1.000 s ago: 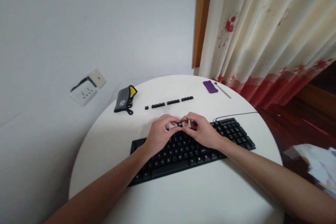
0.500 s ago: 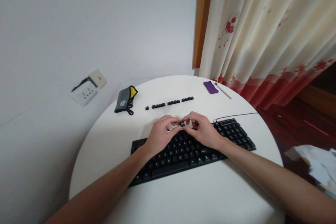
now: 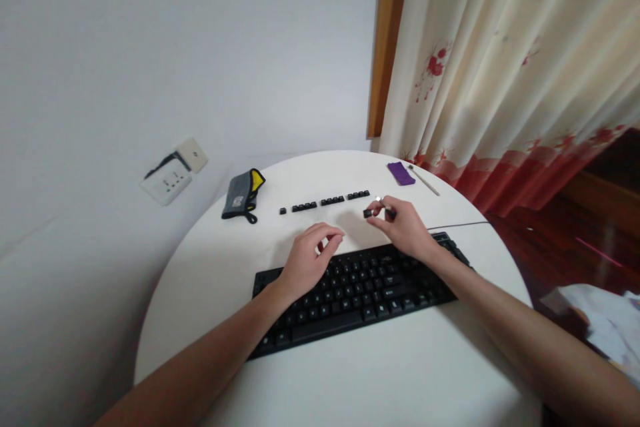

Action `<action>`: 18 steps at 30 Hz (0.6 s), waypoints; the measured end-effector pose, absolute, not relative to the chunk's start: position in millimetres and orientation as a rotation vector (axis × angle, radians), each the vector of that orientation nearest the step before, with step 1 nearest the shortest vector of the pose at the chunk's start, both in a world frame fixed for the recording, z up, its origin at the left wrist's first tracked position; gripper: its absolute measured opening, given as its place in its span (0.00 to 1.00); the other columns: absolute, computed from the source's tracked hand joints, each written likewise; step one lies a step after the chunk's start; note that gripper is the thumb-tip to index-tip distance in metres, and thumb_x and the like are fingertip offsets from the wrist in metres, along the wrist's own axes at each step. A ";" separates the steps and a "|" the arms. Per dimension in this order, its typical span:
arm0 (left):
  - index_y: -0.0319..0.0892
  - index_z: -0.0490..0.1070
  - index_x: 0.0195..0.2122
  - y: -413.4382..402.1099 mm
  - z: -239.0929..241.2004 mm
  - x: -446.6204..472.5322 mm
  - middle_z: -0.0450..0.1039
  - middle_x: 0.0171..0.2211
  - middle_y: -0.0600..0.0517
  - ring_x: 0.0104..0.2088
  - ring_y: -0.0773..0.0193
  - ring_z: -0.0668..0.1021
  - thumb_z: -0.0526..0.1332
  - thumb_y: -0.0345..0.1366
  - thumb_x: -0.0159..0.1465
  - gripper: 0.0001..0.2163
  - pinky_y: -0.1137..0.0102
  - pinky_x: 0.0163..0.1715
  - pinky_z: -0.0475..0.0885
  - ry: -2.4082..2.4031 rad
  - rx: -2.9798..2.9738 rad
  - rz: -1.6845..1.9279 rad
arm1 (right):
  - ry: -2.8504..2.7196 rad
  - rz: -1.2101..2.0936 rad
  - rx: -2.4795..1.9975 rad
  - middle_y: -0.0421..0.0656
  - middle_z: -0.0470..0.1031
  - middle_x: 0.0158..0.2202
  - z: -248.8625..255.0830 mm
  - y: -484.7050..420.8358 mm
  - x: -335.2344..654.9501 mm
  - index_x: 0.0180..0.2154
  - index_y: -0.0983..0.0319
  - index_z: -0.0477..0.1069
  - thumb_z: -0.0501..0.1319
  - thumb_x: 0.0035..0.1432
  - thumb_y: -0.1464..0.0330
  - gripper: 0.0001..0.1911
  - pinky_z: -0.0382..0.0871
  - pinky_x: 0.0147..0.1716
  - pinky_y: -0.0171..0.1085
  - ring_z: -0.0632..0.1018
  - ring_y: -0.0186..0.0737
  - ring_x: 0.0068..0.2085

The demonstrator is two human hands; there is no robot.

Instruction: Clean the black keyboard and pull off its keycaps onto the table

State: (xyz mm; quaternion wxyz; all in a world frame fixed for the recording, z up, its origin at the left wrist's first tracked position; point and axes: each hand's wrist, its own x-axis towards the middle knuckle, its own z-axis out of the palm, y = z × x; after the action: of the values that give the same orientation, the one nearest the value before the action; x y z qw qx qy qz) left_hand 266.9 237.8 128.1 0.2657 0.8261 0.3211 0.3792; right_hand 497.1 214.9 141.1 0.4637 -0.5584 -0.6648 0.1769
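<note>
My right hand [image 3: 404, 225] pinches a small black keycap [image 3: 367, 213] between thumb and forefinger, above the table behind the keyboard. A thin tool [image 3: 389, 209] with a pale metal tip and a dark end is tucked among the same hand's fingers; its kind is unclear. Over the left part of the black keyboard [image 3: 330, 328], my left hand [image 3: 309, 257] is closed, thumb and forefinger tips together, with nothing visible in them. Several loose black keycaps [image 3: 333, 201] stand in a row of small groups behind the hands, with a single keycap [image 3: 283, 211] at the row's left end.
A grey pouch [image 3: 240, 197] with yellow lining lies at the table's back left. At the back right are a purple cloth [image 3: 401, 173] and a slim brush [image 3: 425, 181]. A cable [image 3: 460, 224] runs off the right edge of the round white table [image 3: 200, 260].
My hands have parted. The right hand has carried the keycap away from the left hand, back toward the row of keycaps. My left hand stays over the keyboard.
</note>
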 end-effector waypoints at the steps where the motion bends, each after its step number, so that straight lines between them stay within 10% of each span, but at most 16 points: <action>1: 0.42 0.74 0.38 237.0 129.1 266.8 0.76 0.35 0.50 0.36 0.65 0.76 0.55 0.37 0.69 0.09 0.71 0.33 0.70 0.863 2.236 1.020 | -1.605 0.383 -1.421 0.42 0.77 0.32 143.0 224.9 508.0 0.38 0.62 0.76 0.65 0.54 0.65 0.10 0.64 0.30 0.36 0.69 0.35 0.27; 18: 0.41 0.74 0.34 234.5 131.0 266.0 0.76 0.33 0.50 0.37 0.63 0.75 0.54 0.35 0.69 0.10 0.71 0.32 0.69 0.783 2.280 0.944 | -1.783 0.363 -1.804 0.44 0.80 0.28 87.8 357.4 579.9 0.33 0.66 0.81 0.68 0.46 0.73 0.09 0.67 0.32 0.33 0.77 0.39 0.30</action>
State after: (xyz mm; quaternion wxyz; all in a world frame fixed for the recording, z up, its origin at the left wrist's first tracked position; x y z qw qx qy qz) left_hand 266.0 234.5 131.0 0.2729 0.8473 0.2908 0.3508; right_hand 579.9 357.4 87.8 0.2858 -0.6748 -0.6668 0.1357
